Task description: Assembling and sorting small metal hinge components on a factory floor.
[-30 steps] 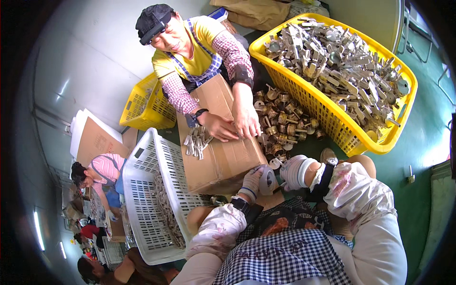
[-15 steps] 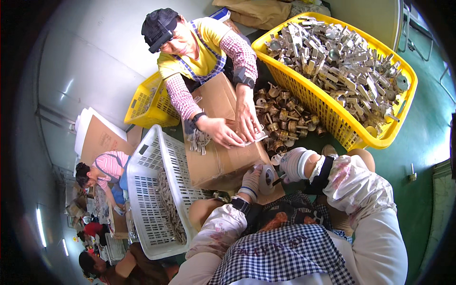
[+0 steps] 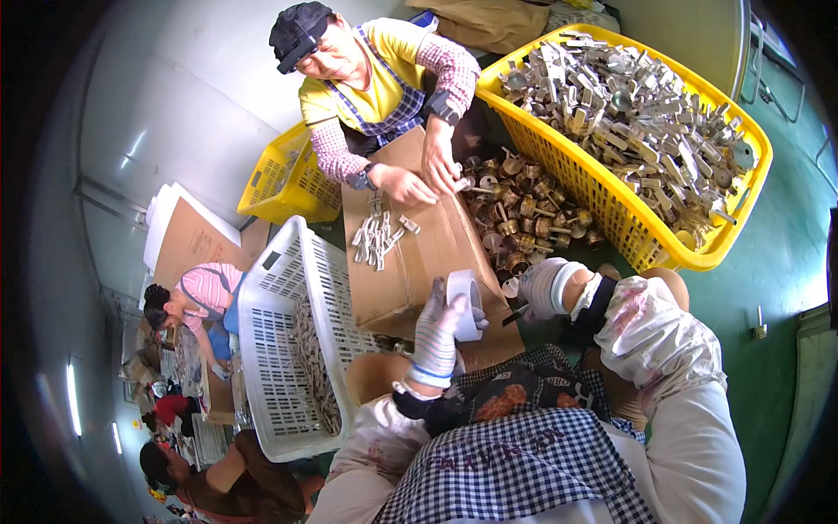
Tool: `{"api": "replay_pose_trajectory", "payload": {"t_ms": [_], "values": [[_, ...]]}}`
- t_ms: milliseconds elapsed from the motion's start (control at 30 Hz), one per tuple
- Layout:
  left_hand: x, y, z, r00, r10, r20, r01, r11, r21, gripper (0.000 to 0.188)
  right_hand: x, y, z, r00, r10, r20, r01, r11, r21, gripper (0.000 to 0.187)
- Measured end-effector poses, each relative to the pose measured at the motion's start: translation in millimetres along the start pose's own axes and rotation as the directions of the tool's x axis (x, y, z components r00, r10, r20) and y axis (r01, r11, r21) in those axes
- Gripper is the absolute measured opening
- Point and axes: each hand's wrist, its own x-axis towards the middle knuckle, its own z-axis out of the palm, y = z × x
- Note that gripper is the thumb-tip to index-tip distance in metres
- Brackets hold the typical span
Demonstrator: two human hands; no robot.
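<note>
My left hand (image 3: pixel 435 336), in a striped pale glove, holds a white ring that looks like a roll of tape (image 3: pixel 466 306). The ring stands on edge, its opening toward the right, above the near end of the cardboard box (image 3: pixel 410 297). My gloved right hand (image 3: pixel 543 290) is closed around a narrow dark tool (image 3: pixel 515 316), whose tip points toward the ring without touching it. What kind of tool it is stays hidden in the fist. Just beyond that hand lies a heap of brass-coloured metal parts with stems (image 3: pixel 532 210).
Across the box, a co-worker's hands (image 3: pixel 423 179) handle small pieces near a pile of pale metal pieces (image 3: pixel 377 237). A yellow basket (image 3: pixel 602 201) full of metal parts stands at right. To the left are a white basket (image 3: pixel 271 349) and a smaller yellow basket (image 3: pixel 284 188).
My left hand has moved up and left, raising the white ring and turning it more upright. The co-worker's hands have drawn back toward the box's far end. My right hand has barely moved.
</note>
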Motion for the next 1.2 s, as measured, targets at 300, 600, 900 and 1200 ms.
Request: {"api": "replay_pose_trajectory", "payload": {"t_ms": [300,600,900,1200], "values": [[-39,21,-10,0.993,-0.112,0.025,0.114,0.981,-0.158,0.058,5,17,2,0.994,0.055,-0.092,-0.052,0.998,0.036,0.029],[-5,-89,-49,0.924,-0.38,-0.037,0.371,0.917,-0.147,0.058,-5,17,-9,0.986,0.09,-0.142,-0.077,0.992,0.096,0.033],[45,-148,-63,0.858,-0.512,-0.044,0.505,0.855,-0.117,0.043,2,10,-16,0.986,0.164,-0.029,-0.161,0.983,0.093,0.038],[75,-158,-68,0.941,-0.315,-0.123,0.338,0.889,0.309,0.047,32,22,15,0.996,0.01,-0.085,0.007,0.981,0.194,0.031]]}}
